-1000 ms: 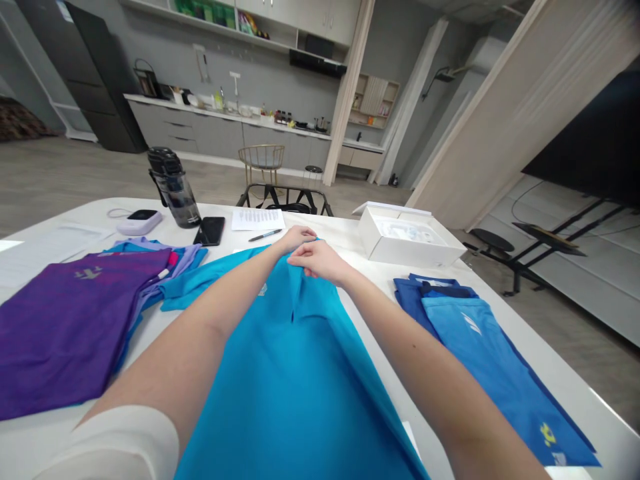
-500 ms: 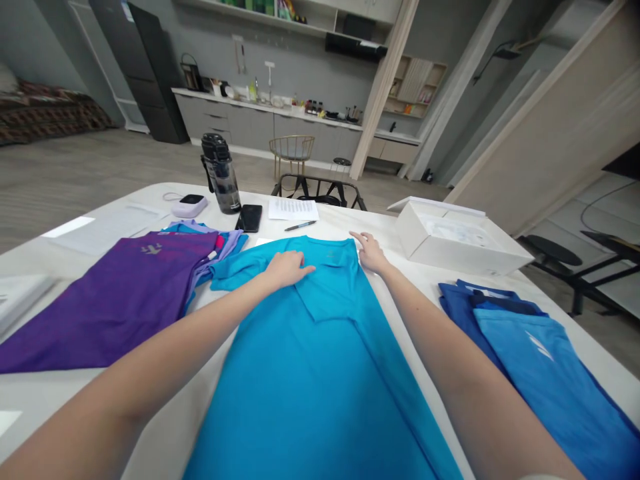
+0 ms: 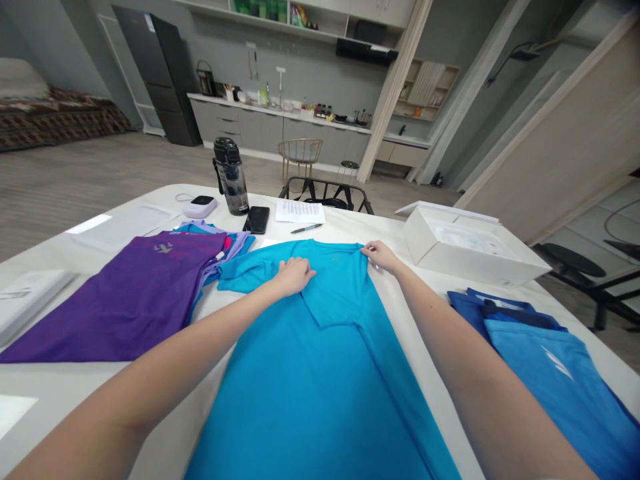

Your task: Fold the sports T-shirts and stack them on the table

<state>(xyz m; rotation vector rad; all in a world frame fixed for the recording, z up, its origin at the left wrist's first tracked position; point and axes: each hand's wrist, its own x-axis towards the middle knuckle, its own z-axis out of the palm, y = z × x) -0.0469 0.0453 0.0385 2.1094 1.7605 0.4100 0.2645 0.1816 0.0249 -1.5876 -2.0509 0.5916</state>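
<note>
A turquoise T-shirt (image 3: 320,380) lies spread on the white table in front of me. Its right side is folded inward, with a sleeve lying across the chest, while the left sleeve sticks out to the side. My left hand (image 3: 296,275) rests on the upper left of the shirt below the collar, thumb held apart from the fingers; its fingertips are partly hidden. At the top right corner, beside the neckline, my right hand (image 3: 381,256) pinches the shirt's folded edge between thumb and fingers.
Purple and lilac shirts (image 3: 145,293) are stacked at left, blue shirts (image 3: 540,353) at right. Farther back are a water bottle (image 3: 231,179), a phone (image 3: 257,220), a printed sheet (image 3: 300,212), a pen (image 3: 307,228) and an open white box (image 3: 465,247). A white packet (image 3: 30,300) lies far left.
My right hand has closed from stretched fingers into a pinch on the shirt's top right corner. My left hand stays on the shirt. The view has shifted slightly left.
</note>
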